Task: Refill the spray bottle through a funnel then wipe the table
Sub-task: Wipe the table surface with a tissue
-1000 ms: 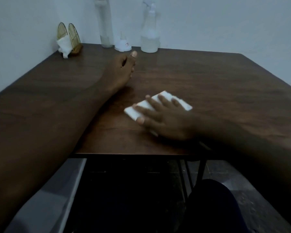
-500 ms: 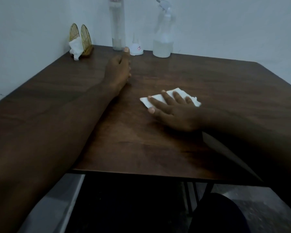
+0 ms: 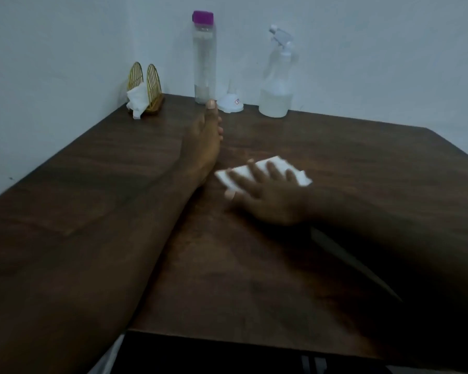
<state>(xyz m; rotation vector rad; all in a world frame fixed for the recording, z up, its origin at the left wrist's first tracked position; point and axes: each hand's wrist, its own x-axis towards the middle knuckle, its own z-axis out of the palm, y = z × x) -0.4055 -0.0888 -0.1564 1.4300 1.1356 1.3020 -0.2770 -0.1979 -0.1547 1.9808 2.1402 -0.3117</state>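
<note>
My right hand [image 3: 270, 195] lies flat with its fingers straight and spread. It presses a white folded paper napkin [image 3: 301, 178] onto the dark brown wooden table [image 3: 335, 147]. Nothing is pinched or wrapped; the palm and fingers simply bear down on it. On my feed the napkin sits near the middle of the tabletop. Its far edge and right corner show beyond the fingertips, and its near part is covered by the hand.

My left hand [image 3: 204, 141] grasps nothing. It rests on its little-finger edge just left of the napkin, thumb on top pointing at the back wall, fingers loosely curled. The forearm lies along the table from the lower left. The thumb tip lines up in view with the foot of the tall bottle, and I cannot tell whether they touch.

The clear plastic spray bottle with a white trigger head [image 3: 276, 90] stands upright at the back edge against the wall, well apart from both hands. Its head is on, and pale liquid fills its lower part. Just left of it a small white funnel [image 3: 230, 102] stands mouth down, spout up. Left of that is a tall clear bottle with a purple cap [image 3: 205, 63], with a little liquid at the bottom. In the back-left corner a gold wire napkin holder [image 3: 153, 82] holds a crumpled white tissue [image 3: 135, 101]
</note>
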